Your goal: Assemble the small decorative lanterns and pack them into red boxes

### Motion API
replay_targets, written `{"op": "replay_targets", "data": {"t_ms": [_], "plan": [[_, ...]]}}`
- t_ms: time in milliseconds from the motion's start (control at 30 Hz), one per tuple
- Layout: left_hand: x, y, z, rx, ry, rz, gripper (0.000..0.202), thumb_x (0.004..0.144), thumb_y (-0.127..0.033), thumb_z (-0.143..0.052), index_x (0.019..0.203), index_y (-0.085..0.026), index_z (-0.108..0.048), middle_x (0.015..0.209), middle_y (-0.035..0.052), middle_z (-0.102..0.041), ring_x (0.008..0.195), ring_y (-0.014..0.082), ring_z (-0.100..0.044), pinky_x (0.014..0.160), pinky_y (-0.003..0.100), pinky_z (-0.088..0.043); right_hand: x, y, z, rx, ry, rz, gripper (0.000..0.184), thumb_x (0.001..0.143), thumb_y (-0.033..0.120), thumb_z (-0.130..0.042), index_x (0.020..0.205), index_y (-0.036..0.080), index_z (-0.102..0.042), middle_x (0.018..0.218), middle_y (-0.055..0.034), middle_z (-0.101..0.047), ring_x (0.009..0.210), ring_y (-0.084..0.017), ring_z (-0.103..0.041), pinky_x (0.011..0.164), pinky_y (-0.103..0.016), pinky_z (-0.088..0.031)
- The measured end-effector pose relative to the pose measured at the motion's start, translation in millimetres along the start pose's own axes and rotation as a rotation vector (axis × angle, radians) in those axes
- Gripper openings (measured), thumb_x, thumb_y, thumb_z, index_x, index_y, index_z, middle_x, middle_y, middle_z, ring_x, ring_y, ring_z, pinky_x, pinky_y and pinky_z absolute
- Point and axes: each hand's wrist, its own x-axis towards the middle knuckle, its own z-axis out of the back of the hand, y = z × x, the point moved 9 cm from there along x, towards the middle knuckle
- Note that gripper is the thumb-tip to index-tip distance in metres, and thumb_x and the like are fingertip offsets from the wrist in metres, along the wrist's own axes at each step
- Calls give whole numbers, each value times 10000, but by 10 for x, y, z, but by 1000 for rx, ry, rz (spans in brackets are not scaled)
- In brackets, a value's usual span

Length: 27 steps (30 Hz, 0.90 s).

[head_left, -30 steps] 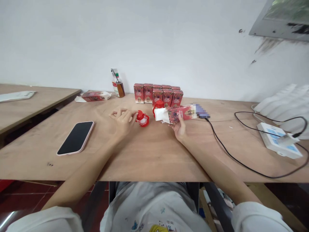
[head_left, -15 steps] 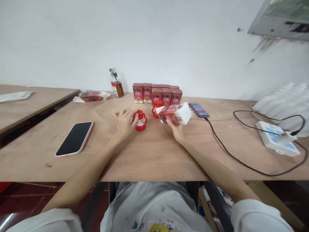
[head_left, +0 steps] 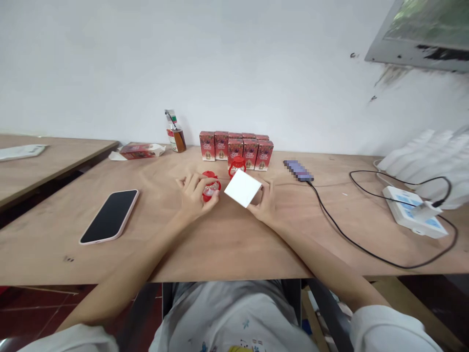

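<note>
My left hand (head_left: 196, 195) is closed around a small red lantern (head_left: 209, 189) with a clear middle, fingers wrapped on its left side. In my right hand (head_left: 264, 203) is a small box (head_left: 243, 187), tilted so that its white bottom faces me; its printed sides are mostly hidden. Just behind the box stands a second red lantern (head_left: 237, 164), its lower part covered. Several red printed boxes (head_left: 250, 152) stand upright in a group by the wall.
A phone (head_left: 110, 216) lies at left, and a red-and-white package (head_left: 138, 150) and a bottle (head_left: 176, 137) stand near the wall. To the right are another phone (head_left: 298, 170), a black cable (head_left: 346, 237) and a white power strip (head_left: 414, 210).
My left fingers have closed on the nearer lantern. My right hand has turned the box so its white bottom faces me and brought it left, closer to that lantern. The view shifted slightly.
</note>
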Motion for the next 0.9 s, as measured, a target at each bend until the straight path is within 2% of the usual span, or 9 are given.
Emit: {"op": "replay_targets", "data": {"t_ms": [67,133,200,267,400,567,700,900], "plan": [[68,-87,53,-71,-6,7,211,808,-361,-518,904,-196,-610,845,53,-641,752,196,-550,750,380,-291,13,54,64,-109,-61,41,657,662,414,-693,1229,206,-435,1126,-110,-467,1090,-283,-490,901,-468,-435],[124,-183,4,-178,45,46,225,803,-366,-536,939,-194,-590,872,50,-639,803,202,-563,781,383,-322,31,46,105,-193,-96,40,641,692,365,-658,1262,224,-403,1157,-109,-439,1113,-280,-475,914,-463,-422],[130,-252,-140,-309,116,138,249,789,-352,-572,979,-191,-560,904,43,-627,854,202,-572,805,376,-362,52,-15,121,-260,-100,18,635,717,327,-625,1291,241,-368,1192,-112,-416,1135,-280,-465,914,-459,-418],[85,-289,-298,-429,139,242,294,766,-333,-613,1005,-181,-534,961,54,-597,895,202,-568,809,363,-408,67,-101,131,-312,-94,-11,639,730,305,-605,1311,252,-344,1223,-117,-396,1157,-286,-453,907,-460,-417],[-51,-304,-528,-523,159,330,287,761,-289,-641,1005,-185,-529,969,55,-545,909,189,-554,796,339,-464,73,-198,137,-367,-90,-23,642,717,244,-597,1310,257,-351,1255,-121,-374,1178,-293,-434,902,-458,-408],[-165,-224,-576,-657,162,410,306,744,-277,-676,981,-191,-502,969,41,-514,820,147,-560,752,321,-520,61,-135,110,-393,-86,24,650,673,173,-593,1284,245,-382,1250,-123,-384,1145,-283,-450,894,-435,-400],[-232,-212,-636,-779,182,493,309,738,-310,-693,948,-195,-497,956,32,-495,819,135,-570,715,309,-562,57,-153,77,-412,-51,19,667,659,153,-572,1291,251,-383,1272,-125,-384,1151,-281,-450,894,-425,-393],[-267,-230,-681,-814,200,517,301,699,-287,-720,862,-193,-486,873,5,-477,784,125,-550,725,319,-583,42,-203,61,-404,-33,1,685,644,127,-531,1298,272,-386,1294,-117,-389,1139,-271,-471,898,-435,-383]]}}
